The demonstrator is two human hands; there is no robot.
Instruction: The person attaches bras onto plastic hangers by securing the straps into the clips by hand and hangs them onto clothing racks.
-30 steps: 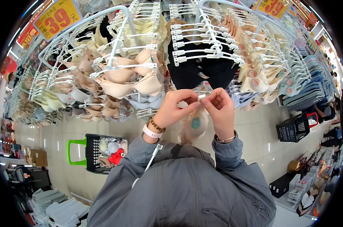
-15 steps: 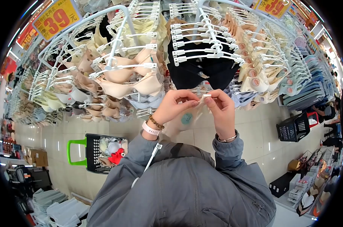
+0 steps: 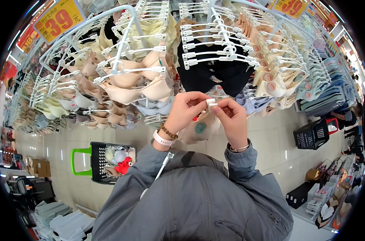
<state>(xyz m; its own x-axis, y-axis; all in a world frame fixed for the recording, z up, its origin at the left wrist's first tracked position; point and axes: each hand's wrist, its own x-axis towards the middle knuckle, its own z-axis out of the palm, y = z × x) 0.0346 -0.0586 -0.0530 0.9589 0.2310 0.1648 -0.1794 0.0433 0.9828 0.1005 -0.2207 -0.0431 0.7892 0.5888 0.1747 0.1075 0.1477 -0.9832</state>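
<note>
Two sets of fingertips clamped on a small white tab, left hand and right hand close together! Just below them hangs a beige bra with a teal sticker; black bras beyond, a green-handled basket on the tiled floor.

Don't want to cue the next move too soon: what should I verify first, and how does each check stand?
1. Left hand at the small white piece: ok, fingers pinched together at its edge.
2. Right hand on the same piece: ok, thumb and finger close at it.
3. White piece joined to the beige bra: cannot tell, fingers hide the join.
4. Round green sticker on the bra in sight: ok.
5. Basket with green handle in view: ok, on the left, items inside.
</note>
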